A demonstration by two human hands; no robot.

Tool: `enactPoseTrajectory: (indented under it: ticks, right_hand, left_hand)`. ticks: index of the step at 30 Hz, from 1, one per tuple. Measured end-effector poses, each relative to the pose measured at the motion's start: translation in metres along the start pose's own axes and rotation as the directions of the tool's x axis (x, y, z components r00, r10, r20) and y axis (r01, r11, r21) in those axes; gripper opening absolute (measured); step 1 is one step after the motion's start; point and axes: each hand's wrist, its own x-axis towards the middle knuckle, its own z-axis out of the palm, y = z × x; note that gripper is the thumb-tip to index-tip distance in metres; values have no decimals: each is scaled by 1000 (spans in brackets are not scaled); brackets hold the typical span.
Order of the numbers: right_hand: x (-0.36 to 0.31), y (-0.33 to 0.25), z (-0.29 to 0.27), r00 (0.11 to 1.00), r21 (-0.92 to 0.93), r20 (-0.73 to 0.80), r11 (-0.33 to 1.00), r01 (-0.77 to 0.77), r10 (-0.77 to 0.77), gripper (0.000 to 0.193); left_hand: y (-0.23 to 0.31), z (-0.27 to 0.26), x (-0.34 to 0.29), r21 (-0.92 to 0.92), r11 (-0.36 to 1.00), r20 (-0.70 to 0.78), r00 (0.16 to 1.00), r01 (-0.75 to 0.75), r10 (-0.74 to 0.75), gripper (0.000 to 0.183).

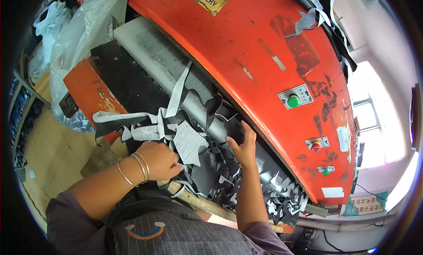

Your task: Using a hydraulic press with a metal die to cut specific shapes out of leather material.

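Many scraps (224,180) lie cut but uncleared, I note, left hand (158,161) curled, hold unclear, right hand (245,151) spread open, apparently empty.

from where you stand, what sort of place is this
Probably a factory workshop where sheet material is cut: there's a large orange-red machine, its green button, and piled grey-and-black scraps.

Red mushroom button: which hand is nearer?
Right. In the picture, the right hand is left of the red mushroom button; the left hand is farther left, near grey fabric.
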Motion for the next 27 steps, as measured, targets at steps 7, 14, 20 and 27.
enactPoseTrajectory:
  ticks: [7, 14, 20, 27]
  right_hand:
    - [71, 21, 24, 992, -112, 114, 993, -48, 61, 104]
    - [87, 17, 46, 996, -142, 83, 989, 48, -37, 88]
    - [87, 5, 57, 998, -191, 55, 981, -17, 28, 83]
    - [89, 4, 59, 999, -191, 27, 981, -19, 24, 81]
  left_hand:
    - [-15, 1, 110, -43, 973, -533, 829, -226, 169, 17]
    - [-39, 21, 143, 13, 977, -457, 868, -214, 196, 30]
    - [-45, 27, 146, 32, 974, -444, 870, -224, 215, 36]
    - [-42, 28, 146, 95, 973, -437, 870, -209, 229, 43]
